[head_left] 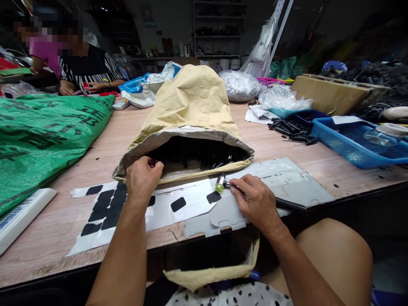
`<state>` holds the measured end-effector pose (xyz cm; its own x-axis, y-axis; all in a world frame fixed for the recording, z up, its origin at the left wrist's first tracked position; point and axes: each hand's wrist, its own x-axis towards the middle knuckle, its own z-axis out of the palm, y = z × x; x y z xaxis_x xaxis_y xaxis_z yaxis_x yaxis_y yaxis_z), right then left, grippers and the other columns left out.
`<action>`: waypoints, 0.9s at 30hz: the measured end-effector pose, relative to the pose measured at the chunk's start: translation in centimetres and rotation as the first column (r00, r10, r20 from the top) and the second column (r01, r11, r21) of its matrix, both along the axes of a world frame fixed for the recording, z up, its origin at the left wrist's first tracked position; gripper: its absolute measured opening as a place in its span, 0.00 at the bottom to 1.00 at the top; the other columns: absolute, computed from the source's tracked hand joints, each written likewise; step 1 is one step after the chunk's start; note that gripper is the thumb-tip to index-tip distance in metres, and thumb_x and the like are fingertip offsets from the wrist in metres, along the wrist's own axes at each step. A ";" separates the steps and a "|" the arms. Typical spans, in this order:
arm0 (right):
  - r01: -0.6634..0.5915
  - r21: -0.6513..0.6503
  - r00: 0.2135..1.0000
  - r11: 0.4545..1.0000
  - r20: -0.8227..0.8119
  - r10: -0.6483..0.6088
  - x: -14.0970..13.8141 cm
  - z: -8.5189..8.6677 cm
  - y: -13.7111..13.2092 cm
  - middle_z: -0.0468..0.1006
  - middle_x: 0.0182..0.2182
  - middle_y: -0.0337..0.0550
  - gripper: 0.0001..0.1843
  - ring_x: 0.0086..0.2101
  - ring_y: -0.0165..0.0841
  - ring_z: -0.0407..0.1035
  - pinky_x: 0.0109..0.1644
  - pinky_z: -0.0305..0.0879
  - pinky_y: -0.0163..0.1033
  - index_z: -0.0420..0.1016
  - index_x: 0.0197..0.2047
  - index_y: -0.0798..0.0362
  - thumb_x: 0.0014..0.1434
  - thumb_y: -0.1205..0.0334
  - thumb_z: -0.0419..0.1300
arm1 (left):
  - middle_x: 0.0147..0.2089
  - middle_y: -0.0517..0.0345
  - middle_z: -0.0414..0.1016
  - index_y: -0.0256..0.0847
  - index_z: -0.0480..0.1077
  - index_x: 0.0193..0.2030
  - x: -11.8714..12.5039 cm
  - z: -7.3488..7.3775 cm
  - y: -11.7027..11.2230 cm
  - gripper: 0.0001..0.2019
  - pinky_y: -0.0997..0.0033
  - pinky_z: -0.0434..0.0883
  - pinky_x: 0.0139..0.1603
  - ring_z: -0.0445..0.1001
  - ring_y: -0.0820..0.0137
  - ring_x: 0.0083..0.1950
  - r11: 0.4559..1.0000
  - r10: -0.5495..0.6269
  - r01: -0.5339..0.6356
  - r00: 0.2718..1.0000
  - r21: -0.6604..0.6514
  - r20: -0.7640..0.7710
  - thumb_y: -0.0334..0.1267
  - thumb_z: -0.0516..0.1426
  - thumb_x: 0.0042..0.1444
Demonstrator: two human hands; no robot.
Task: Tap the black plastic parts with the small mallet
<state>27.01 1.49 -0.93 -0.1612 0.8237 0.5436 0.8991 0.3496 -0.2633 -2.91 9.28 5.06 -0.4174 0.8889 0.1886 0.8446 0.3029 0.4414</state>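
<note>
A tan woven sack (194, 102) lies on the table with its mouth toward me, several small black parts (219, 161) inside. At the left of that mouth is my left hand (143, 176), its thumb and fingers pinched together over the lower lip; what they hold, if anything, is hidden. My right hand (256, 199) grips a small mallet (220, 183) with a metal head and a yellow-green face, the black handle running out to the right. Beneath the mallet head are a white sheet (194, 199) of black rounded-square stickers (178, 205) and a grey board (287, 180).
A green printed sack (47, 136) and a white box (25, 216) lie on the left. Loose black parts (291, 129), a blue basket (350, 144) and a cardboard box (331, 93) stand right. A second open sack (210, 274) hangs below the table edge. Two people sit far left.
</note>
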 end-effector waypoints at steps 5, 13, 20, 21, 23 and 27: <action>-0.004 -0.005 1.000 1.000 -0.002 0.004 0.0 0.0 0.0 0.75 0.36 0.42 0.10 0.39 0.37 0.67 0.46 0.63 0.41 0.79 0.48 0.48 0.65 0.63 0.59 | 0.41 0.54 0.80 0.44 0.78 0.46 1.2 0.0 -5.6 0.13 0.62 0.70 0.44 0.75 0.60 0.42 0.884 -0.456 0.440 0.886 0.156 0.084 0.47 0.59 0.60; 0.003 0.005 1.000 1.000 -0.001 -0.003 0.0 -0.1 0.0 0.76 0.35 0.42 0.10 0.39 0.37 0.67 0.44 0.62 0.41 0.80 0.47 0.47 0.65 0.62 0.58 | 0.43 0.54 0.76 0.43 0.76 0.47 2.3 -2.8 -8.5 0.09 0.60 0.67 0.47 0.69 0.59 0.46 0.679 -0.732 0.733 0.672 0.035 0.113 0.36 0.59 0.60; 0.017 -0.006 1.000 1.000 0.008 -0.017 -0.1 0.1 -0.1 0.76 0.35 0.42 0.10 0.40 0.37 0.68 0.45 0.63 0.41 0.80 0.47 0.48 0.66 0.63 0.59 | 0.41 0.56 0.74 0.43 0.75 0.44 3.7 -3.3 -7.7 0.09 0.61 0.66 0.48 0.68 0.61 0.46 0.681 -0.727 0.726 0.655 0.096 0.206 0.41 0.64 0.58; 0.014 -0.007 1.000 1.000 0.008 -0.014 -0.1 0.0 -0.1 0.76 0.36 0.42 0.10 0.40 0.37 0.68 0.45 0.63 0.41 0.80 0.48 0.48 0.66 0.63 0.58 | 0.40 0.57 0.74 0.44 0.75 0.43 3.8 -3.4 -7.5 0.08 0.62 0.65 0.48 0.68 0.61 0.46 0.687 -0.721 0.720 0.656 0.099 0.225 0.41 0.64 0.59; 0.004 -0.009 1.000 1.000 0.016 -0.004 0.0 -0.1 0.0 0.76 0.36 0.42 0.10 0.39 0.36 0.68 0.45 0.63 0.41 0.80 0.48 0.48 0.66 0.63 0.58 | 0.40 0.57 0.74 0.44 0.75 0.43 3.7 -3.6 -7.4 0.06 0.62 0.65 0.47 0.68 0.61 0.46 0.690 -0.714 0.717 0.652 0.099 0.256 0.40 0.63 0.60; -0.033 0.005 0.999 0.999 0.021 0.033 0.2 0.0 0.1 0.76 0.35 0.43 0.11 0.39 0.36 0.68 0.44 0.64 0.41 0.79 0.49 0.48 0.68 0.63 0.56 | 0.40 0.57 0.75 0.45 0.76 0.43 3.4 -3.9 -7.2 0.06 0.63 0.65 0.48 0.69 0.61 0.46 0.687 -0.715 0.718 0.642 0.110 0.278 0.40 0.63 0.59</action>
